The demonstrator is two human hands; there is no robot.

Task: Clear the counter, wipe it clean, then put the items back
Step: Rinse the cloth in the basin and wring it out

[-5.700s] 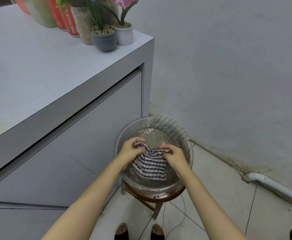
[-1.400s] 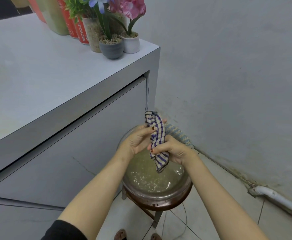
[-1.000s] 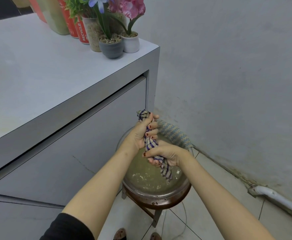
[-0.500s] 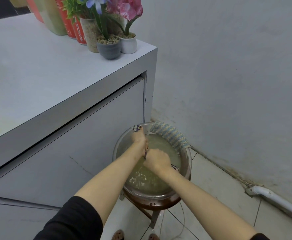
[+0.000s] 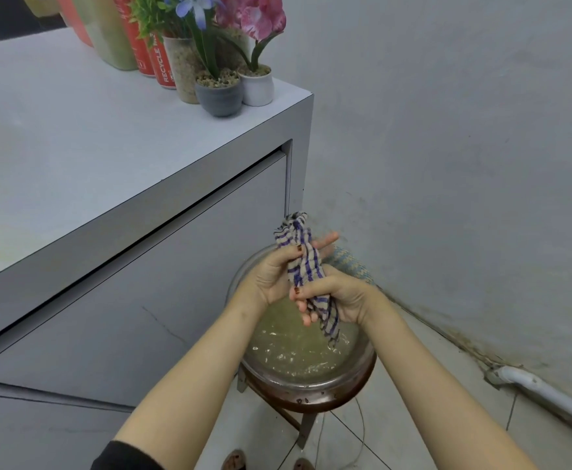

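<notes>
Only the one head view here, looking down at both hands.

The striped cloth (image 5: 303, 262) is twisted into a rope and held between two hands, up in the air over the basin (image 5: 315, 386). The left hand (image 5: 269, 278) has the upper part: the thumb pins the cloth against the palm, and the fingers reach past behind it, fairly straight, with the tips poking out on the far side. The right hand (image 5: 340, 296) sits just below and touches the left, its fingers wrapped round the cloth in a proper clench. So both hands are grasping the same cloth, one stacked above the other.

From that grip, a bunched end sticks up above the left thumb. A thinner tail hangs out under the right hand, down to about the surface of the murky water (image 5: 291, 351). I honestly can't tell if the tip is dipping in or just above it.

Straight under the grip, the basin sits on a little stool (image 5: 306, 425). Just behind the hands, another cloth, greenish knit (image 5: 350, 264), is draped on the basin's far rim. Up and to the left of the grip is the counter (image 5: 74, 147). At its far corner stand a grey flower pot (image 5: 218, 98), a white flower pot (image 5: 256, 86) and red cans (image 5: 162, 64). Off to the lower right of the hands, a pipe (image 5: 545, 393) runs along the wall.
</notes>
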